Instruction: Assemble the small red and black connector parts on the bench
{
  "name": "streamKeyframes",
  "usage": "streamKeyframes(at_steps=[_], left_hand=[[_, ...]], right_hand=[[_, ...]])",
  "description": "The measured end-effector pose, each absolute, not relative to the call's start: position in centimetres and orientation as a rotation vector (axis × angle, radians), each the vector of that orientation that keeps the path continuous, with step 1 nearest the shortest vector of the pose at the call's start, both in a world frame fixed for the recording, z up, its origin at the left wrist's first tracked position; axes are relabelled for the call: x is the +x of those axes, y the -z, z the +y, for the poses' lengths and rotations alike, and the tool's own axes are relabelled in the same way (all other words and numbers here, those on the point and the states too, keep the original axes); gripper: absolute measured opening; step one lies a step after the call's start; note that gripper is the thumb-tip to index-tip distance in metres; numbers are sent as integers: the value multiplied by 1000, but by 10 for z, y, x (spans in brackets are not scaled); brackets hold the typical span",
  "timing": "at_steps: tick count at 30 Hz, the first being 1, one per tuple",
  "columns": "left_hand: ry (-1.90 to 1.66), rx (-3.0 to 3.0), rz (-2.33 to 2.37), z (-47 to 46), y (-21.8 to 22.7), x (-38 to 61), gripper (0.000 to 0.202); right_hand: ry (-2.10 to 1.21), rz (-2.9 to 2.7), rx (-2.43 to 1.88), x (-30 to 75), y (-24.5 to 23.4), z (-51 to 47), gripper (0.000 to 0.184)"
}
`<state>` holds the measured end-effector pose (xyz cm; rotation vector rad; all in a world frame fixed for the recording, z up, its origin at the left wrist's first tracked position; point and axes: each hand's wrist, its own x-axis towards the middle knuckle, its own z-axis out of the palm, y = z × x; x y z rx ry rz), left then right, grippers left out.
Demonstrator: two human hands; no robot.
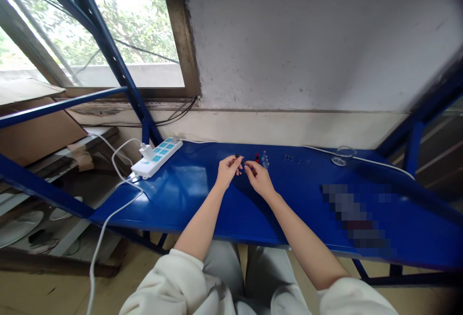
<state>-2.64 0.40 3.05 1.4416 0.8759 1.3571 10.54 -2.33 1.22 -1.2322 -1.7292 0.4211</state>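
Over the middle of the blue table [173, 194], my left hand [227, 170] is closed, with a small black piece [237, 156] showing at its fingertips. My right hand [259, 176] is close beside it, thumb and fingers pinched together near the same spot. Something small and dark seems to be between its fingertips, too small to name. Just behind my right hand stand a small red item [257, 157] and several small clear tubes [265, 158]. Further right, a few tiny clear pieces [288, 157] lie on the table.
A white power strip [157, 158] with a plugged-in adapter [146, 151] lies at the table's left, its cable hanging over the edge. A clear round container [340, 160] stands at the back right. A blurred-out object [354, 216] lies at right. Blue frame posts [413, 151] flank the table.
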Motion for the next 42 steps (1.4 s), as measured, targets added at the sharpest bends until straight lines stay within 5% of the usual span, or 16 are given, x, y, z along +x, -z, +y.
streamKeyframes(at_steps=[21, 31, 42], left_hand=[[-1264, 1593, 1019, 10, -13, -18, 32], [-992, 2048, 1313, 6, 3, 7, 22], [-829, 2362, 1517, 10, 9, 12, 18]], right_hand=[[-932, -1871, -1437, 163, -17, -28, 19], [-410, -1679, -1945, 170, -10, -28, 19], [-361, -1678, -2107, 167, -3, -25, 22]])
